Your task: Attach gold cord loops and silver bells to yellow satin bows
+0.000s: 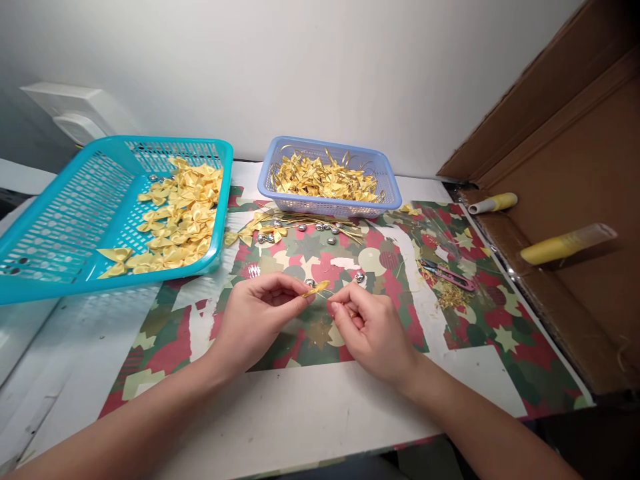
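My left hand pinches a small yellow ribbon bow between thumb and forefinger, above the patterned paper on the table. A silver jingle bell shows just behind those fingertips; whether it is joined to the bow I cannot tell. From the bow a thin gold wire tie runs to my right hand, whose thumb and forefinger are closed on its end. Another silver bell lies beyond my right knuckles. Several more bells and a bundle of gold ties lie farther back.
At the left stands a turquoise basket with many yellow bows. A blue-violet basket at the back holds bows with gold ties. Pink-handled snips lie right, beside gold clippings. Yellow tubes stick out from the cardboard wall.
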Demonstrator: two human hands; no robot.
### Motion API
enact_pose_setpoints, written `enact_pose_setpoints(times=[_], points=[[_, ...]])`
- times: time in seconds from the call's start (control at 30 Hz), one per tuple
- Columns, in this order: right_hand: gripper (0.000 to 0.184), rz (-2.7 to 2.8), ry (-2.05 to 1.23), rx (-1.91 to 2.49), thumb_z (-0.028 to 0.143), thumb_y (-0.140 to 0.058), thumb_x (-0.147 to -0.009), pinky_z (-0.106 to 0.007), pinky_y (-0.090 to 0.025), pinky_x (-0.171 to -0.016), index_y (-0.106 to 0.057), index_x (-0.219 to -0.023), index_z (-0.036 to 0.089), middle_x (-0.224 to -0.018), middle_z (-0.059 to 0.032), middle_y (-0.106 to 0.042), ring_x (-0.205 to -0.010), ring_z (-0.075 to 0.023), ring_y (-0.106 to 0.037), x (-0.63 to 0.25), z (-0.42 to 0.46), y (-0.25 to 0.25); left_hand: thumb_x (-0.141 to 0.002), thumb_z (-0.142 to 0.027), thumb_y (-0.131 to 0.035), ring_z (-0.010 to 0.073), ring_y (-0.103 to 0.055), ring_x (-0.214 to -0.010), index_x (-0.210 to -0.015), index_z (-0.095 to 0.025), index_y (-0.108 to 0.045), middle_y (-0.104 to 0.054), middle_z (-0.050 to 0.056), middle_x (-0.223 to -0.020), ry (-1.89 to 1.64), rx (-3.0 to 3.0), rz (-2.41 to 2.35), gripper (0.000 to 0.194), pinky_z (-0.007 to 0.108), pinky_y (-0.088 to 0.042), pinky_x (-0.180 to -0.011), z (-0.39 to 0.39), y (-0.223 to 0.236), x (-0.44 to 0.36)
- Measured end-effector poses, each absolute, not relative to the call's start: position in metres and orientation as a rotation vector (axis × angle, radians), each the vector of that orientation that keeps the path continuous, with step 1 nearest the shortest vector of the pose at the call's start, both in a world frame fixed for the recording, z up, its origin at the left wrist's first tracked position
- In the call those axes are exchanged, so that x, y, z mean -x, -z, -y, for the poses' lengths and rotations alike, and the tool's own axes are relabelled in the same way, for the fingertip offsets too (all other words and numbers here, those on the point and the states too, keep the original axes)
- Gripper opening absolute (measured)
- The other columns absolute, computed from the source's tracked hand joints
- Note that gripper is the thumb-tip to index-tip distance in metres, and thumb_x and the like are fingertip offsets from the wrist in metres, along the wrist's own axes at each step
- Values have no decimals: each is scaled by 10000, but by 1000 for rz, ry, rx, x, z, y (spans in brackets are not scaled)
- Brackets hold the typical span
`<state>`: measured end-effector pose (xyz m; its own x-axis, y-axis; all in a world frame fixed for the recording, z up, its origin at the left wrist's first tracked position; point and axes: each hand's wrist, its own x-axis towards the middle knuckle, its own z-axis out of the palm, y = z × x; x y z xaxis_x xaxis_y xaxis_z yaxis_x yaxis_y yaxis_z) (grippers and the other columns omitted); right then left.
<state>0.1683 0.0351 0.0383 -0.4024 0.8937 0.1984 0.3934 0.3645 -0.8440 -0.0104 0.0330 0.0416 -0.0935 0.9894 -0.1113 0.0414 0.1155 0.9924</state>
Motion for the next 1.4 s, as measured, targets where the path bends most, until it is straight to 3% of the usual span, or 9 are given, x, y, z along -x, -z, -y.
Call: enact_pose_setpoints(times=[0.93, 1.4], points=[[119, 1868, -850, 1194, 142, -433, -885, -211, -221, -438, -488, -793, 195, -511, 94, -312, -423, -69, -283, -156, -28, -21, -676, -160, -704, 166, -701, -645, -623, -212, -721, -746, 4, -685, -1263, -1373, -1470, 77, 245, -599, -607, -26, -36, 9], [81, 1765, -946, 1219, 172, -433, -908, -212, -239, -428, -473, -845, 201, -516, 94, -348, -416, -75, -326, -151, -22, -5, -739, -95, -669, 147, -719, -659, -691, -214, -706, -756, -17, -713, -1408, -1910, -1461, 134, 223, -586, -613, -20, -25, 12]])
